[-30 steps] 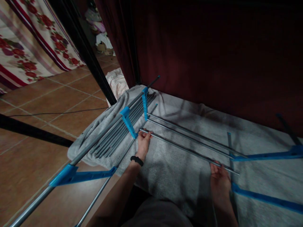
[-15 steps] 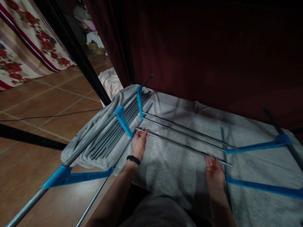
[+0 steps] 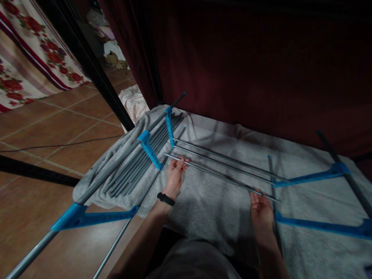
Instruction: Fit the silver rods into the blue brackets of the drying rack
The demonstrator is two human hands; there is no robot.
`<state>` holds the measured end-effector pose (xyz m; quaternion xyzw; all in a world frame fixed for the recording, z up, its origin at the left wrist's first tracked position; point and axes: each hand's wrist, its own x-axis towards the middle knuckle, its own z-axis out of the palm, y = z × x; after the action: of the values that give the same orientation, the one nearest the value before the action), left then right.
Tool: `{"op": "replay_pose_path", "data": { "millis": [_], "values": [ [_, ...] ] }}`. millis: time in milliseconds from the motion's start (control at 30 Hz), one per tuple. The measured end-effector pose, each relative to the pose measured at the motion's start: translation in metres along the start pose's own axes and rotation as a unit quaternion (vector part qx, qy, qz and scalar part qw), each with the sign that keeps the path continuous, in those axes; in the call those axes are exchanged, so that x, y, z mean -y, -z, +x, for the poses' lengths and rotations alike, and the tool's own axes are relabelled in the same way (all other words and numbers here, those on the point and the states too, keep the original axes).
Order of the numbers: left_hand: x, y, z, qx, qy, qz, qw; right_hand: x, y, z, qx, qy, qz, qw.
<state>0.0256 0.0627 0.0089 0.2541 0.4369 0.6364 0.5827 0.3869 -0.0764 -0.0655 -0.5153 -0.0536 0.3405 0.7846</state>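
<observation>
A thin grey metal rod (image 3: 217,174) lies across both my hands. My left hand (image 3: 176,172) grips it near its left end, fingers closed around it, with a dark band on the wrist. Near the rod's right end, my right hand (image 3: 260,205) holds it between thumb and curled fingers. The rod's left tip is close to a blue plastic bracket (image 3: 151,150) but looks apart from it. Behind, two more rods (image 3: 226,158) span from another blue bracket (image 3: 169,128) to a long blue arm (image 3: 310,178) on the right. A lower blue arm (image 3: 322,226) extends beside my right hand.
Several loose grey rods (image 3: 139,164) lie in a row on the grey blanket (image 3: 209,205). A long side pole (image 3: 101,180) carries the left brackets. Black posts (image 3: 95,73) stand at left, a dark red curtain (image 3: 247,77) hangs behind, and a cable (image 3: 58,145) crosses the tiled floor.
My left hand has shifted slightly right along the rod, away from its left end. The rod's left tip now shows more. The whole view has drifted a little.
</observation>
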Motion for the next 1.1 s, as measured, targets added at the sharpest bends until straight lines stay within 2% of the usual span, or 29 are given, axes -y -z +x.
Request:
{"op": "replay_pose_path", "data": {
  "millis": [200, 400, 667, 867, 1100],
  "values": [
    [-0.017, -0.021, -0.005, 0.010, -0.041, 0.014, 0.999, 0.000, 0.002, 0.004, -0.005, -0.016, -0.009, 1.000],
    [-0.037, -0.041, -0.013, 0.045, -0.067, 0.024, 0.996, 0.005, 0.002, 0.004, 0.009, -0.035, -0.014, 0.999],
    [-0.063, -0.060, -0.023, 0.067, -0.090, 0.042, 0.993, 0.004, -0.011, -0.003, 0.005, -0.118, 0.038, 0.992],
    [-0.066, -0.064, -0.033, 0.069, -0.107, 0.049, 0.991, -0.015, -0.007, -0.005, 0.030, -0.110, 0.013, 0.993],
    [-0.062, -0.073, -0.043, 0.095, -0.105, 0.064, 0.988, -0.016, -0.004, -0.010, 0.003, -0.149, 0.009, 0.989]
  ]
}}
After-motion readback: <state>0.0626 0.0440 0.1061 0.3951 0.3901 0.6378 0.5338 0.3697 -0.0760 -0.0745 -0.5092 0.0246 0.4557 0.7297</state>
